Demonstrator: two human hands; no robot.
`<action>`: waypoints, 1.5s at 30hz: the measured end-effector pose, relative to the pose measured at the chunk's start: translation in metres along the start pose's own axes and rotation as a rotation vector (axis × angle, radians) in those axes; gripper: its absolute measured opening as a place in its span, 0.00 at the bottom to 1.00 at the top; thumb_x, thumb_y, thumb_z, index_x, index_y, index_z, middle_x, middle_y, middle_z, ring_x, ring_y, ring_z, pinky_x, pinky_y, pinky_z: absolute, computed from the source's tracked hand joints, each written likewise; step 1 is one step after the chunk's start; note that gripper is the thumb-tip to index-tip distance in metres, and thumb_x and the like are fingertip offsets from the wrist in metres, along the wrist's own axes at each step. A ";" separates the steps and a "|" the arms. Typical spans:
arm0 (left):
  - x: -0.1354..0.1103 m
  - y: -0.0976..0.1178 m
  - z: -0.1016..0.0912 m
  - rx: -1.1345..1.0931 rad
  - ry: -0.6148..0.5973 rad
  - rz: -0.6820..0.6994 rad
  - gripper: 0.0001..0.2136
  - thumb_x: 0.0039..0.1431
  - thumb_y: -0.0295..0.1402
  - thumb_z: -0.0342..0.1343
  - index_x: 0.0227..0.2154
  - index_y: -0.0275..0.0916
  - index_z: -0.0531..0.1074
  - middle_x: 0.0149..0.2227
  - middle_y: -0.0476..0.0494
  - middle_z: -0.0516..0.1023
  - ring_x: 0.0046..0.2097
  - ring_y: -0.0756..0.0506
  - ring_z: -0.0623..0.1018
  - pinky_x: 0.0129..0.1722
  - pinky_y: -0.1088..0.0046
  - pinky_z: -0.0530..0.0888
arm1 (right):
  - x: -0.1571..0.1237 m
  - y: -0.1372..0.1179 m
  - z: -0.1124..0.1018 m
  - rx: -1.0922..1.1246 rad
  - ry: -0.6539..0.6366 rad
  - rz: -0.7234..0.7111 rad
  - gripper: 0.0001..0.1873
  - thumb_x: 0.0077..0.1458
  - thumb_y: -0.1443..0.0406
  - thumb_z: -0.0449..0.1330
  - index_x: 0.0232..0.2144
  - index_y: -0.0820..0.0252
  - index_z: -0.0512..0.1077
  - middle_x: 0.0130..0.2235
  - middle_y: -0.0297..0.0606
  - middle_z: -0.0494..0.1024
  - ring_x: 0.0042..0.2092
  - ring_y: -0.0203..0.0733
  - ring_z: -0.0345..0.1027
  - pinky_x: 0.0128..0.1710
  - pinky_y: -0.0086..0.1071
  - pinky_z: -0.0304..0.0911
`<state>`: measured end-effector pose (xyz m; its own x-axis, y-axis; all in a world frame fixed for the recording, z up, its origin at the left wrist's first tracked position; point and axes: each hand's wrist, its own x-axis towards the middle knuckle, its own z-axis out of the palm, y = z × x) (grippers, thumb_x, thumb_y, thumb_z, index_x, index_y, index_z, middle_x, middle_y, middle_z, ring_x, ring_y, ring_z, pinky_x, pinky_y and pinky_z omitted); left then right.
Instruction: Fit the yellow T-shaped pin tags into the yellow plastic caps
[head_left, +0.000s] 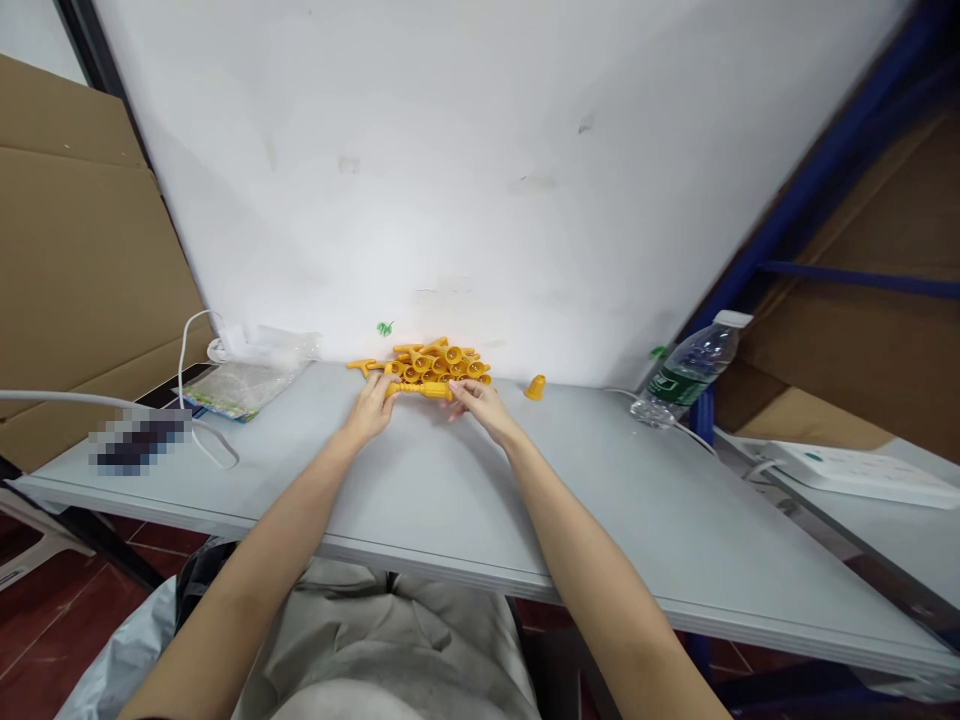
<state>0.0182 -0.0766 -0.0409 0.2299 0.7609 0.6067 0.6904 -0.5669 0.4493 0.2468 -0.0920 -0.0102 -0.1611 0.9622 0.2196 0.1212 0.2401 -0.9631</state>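
Observation:
Between my two hands, a yellow plastic piece (421, 390) with a ribbed shaft and a wider right end is held level, just above the table. The fingers of my left hand (369, 410) close around its left end. My right hand (484, 406) pinches its wider right end between thumb and fingers. Right behind it lies a pile of similar yellow plastic pieces (436, 362), several with round cup-like openings facing me. One T-shaped yellow piece (361, 365) sticks out at the pile's left. A small yellow bell-shaped cap (535, 388) stands apart, to the right of my right hand.
A clear water bottle (686, 375) leans at the table's right. Clear plastic bags (255, 380), a white cable (182, 350) and a blurred-out dark object (139, 443) lie left on the grey table (442, 490). A white power strip (862, 470) sits far right. A white wall (465, 200) rises behind.

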 end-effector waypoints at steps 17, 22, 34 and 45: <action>0.002 -0.007 0.006 -0.055 0.086 0.033 0.10 0.63 0.31 0.53 0.47 0.40 0.69 0.45 0.41 0.72 0.42 0.46 0.76 0.44 0.68 0.74 | 0.004 0.006 -0.003 -0.068 -0.009 -0.077 0.31 0.47 0.51 0.67 0.52 0.56 0.71 0.42 0.40 0.79 0.30 0.38 0.74 0.36 0.37 0.72; 0.002 -0.008 0.006 -0.078 0.114 0.012 0.08 0.63 0.33 0.54 0.44 0.40 0.70 0.43 0.43 0.73 0.40 0.47 0.77 0.41 0.71 0.75 | 0.006 0.010 -0.001 -0.052 0.000 -0.065 0.27 0.50 0.55 0.66 0.52 0.57 0.72 0.41 0.41 0.79 0.29 0.39 0.74 0.37 0.40 0.73; 0.001 -0.009 0.008 -0.094 0.148 -0.009 0.06 0.63 0.32 0.54 0.41 0.41 0.72 0.42 0.45 0.74 0.38 0.48 0.78 0.39 0.72 0.74 | 0.007 0.012 0.003 -0.039 0.031 -0.035 0.26 0.49 0.54 0.67 0.49 0.59 0.73 0.40 0.40 0.81 0.27 0.37 0.74 0.33 0.35 0.71; 0.000 -0.009 0.008 -0.093 0.141 -0.019 0.06 0.63 0.33 0.53 0.41 0.41 0.72 0.41 0.45 0.73 0.37 0.48 0.77 0.38 0.72 0.74 | 0.008 0.015 0.005 -0.044 0.030 0.031 0.26 0.51 0.49 0.65 0.44 0.63 0.74 0.35 0.43 0.82 0.27 0.38 0.74 0.32 0.33 0.69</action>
<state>0.0177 -0.0691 -0.0501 0.1141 0.7236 0.6808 0.6254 -0.5847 0.5167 0.2424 -0.0816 -0.0238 -0.1275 0.9724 0.1952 0.1689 0.2152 -0.9619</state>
